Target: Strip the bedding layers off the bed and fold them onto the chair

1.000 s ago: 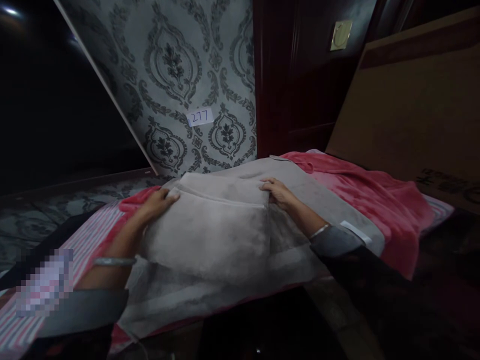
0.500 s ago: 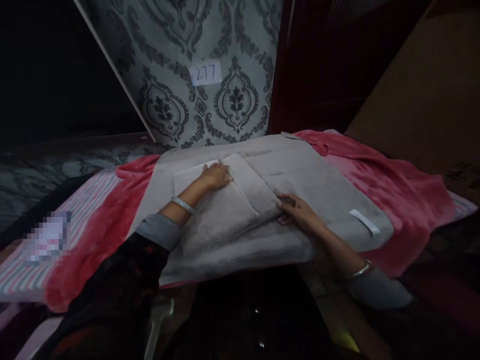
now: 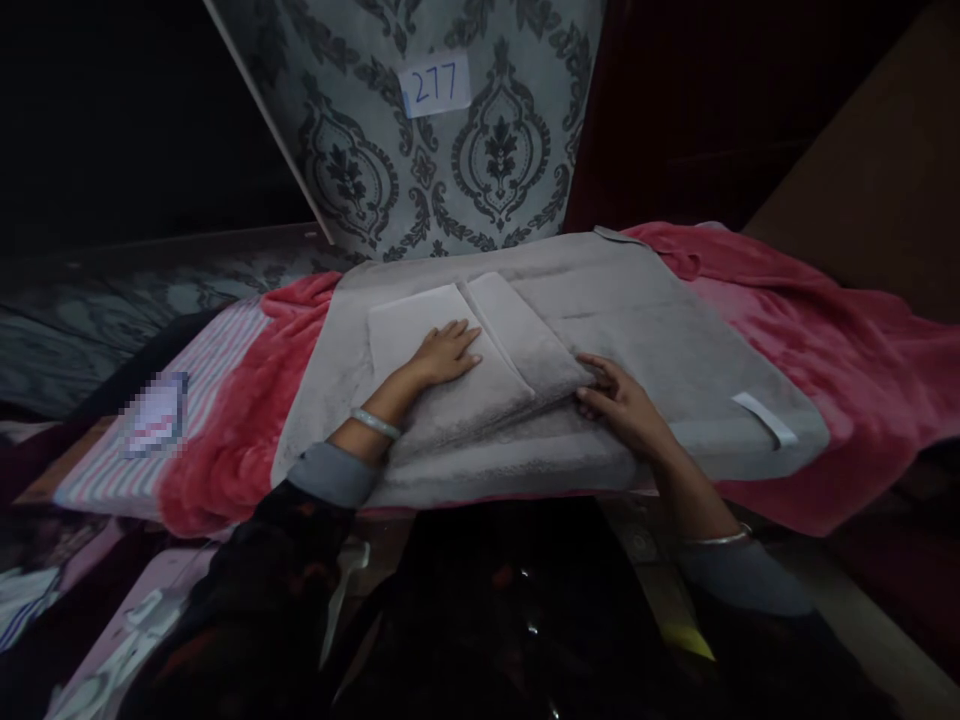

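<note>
A folded grey plush cloth (image 3: 427, 395), with paler panels on top, lies over a wide grey cloth (image 3: 637, 300). My left hand (image 3: 446, 352) rests flat on its upper panel, fingers stretched out. At the folded cloth's right corner is my right hand (image 3: 626, 405), its index finger and thumb apart on either side of the tip and touching it lightly. The right hand's other fingers are partly hidden. A white strip (image 3: 765, 420) lies on the wide cloth, right of that hand.
Red plush fabric (image 3: 247, 420) shows beneath the grey cloth on both sides, over a striped cover (image 3: 202, 380). A blurred-out item (image 3: 154, 415) lies at the left. Behind stands a patterned wall (image 3: 510, 130) bearing a paper marked 277 (image 3: 437, 83).
The view has tilted down and shifted left. My left hand has slid nearer on the panel and flattened. The right thumb and index finger have spread apart at the corner.
</note>
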`<action>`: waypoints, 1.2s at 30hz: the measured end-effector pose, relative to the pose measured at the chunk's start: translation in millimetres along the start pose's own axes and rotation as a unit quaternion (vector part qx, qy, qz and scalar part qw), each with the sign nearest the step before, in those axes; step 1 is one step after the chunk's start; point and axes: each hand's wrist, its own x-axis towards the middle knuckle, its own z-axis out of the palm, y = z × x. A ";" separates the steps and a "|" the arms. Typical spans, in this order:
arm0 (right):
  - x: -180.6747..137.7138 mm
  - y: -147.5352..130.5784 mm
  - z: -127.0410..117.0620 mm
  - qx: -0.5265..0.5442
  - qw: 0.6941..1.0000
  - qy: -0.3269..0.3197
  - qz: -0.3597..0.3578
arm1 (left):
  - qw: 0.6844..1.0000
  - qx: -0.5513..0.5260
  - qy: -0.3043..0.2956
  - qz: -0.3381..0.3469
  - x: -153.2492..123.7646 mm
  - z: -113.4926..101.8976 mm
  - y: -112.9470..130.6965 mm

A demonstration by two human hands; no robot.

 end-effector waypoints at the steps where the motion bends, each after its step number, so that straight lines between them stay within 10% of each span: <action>1: -0.3 2.1 -0.4 -0.003 1.000 0.000 -0.009 | 0.999 -0.023 0.004 0.033 -14.6 0.1 -0.5; 5: 0.3 7.8 1.8 -0.018 1.000 0.014 -0.020 | 0.987 -0.101 0.107 0.071 -90.2 16.2 -2.3; 12: -0.5 1.2 10.0 -0.063 0.997 0.053 -0.009 | 0.912 -0.153 0.344 -0.162 -177.4 60.1 -5.8; 23: 7.7 8.6 19.3 -0.176 0.977 0.115 -0.025 | 0.957 -0.083 0.241 -0.139 -187.5 58.2 3.6; 36: 3.1 -2.3 28.8 -0.066 0.988 0.142 0.015 | 0.898 -0.188 0.372 -0.139 -187.2 68.1 22.7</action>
